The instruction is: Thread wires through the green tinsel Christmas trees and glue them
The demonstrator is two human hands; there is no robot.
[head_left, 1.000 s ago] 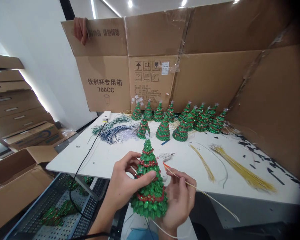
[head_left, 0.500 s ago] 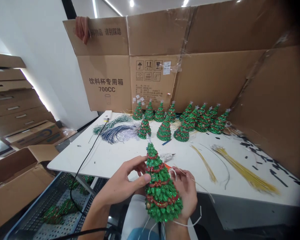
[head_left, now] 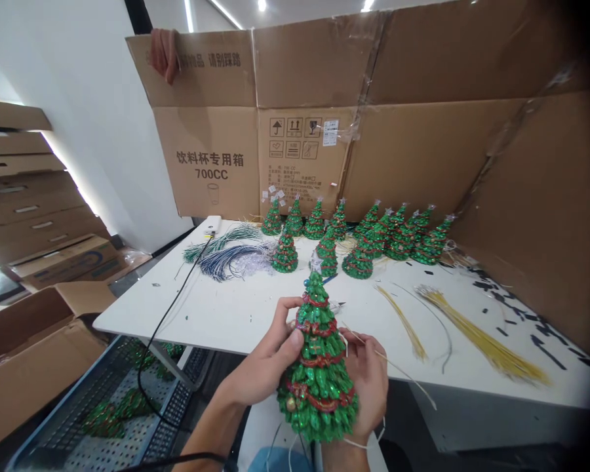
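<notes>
A green Christmas tree figure with red garlands and a clear star stands nearly upright between my hands, in front of the table's edge. My left hand grips its upper left side, thumb on the front. On the right, my right hand is partly behind the tree, fingers curled, with a thin pale wire running out from them. More thin wires hang below the tree's base. A pen-like tool lies just behind the tree, mostly hidden.
Several similar trees stand at the back of the white table. Green and blue wire bundles lie left, yellow wires right. Cardboard walls the back. A blue crate sits below left.
The tree has moved slightly right and turned more upright. My left hand has moved right with it, while my right hand stays nearly in place.
</notes>
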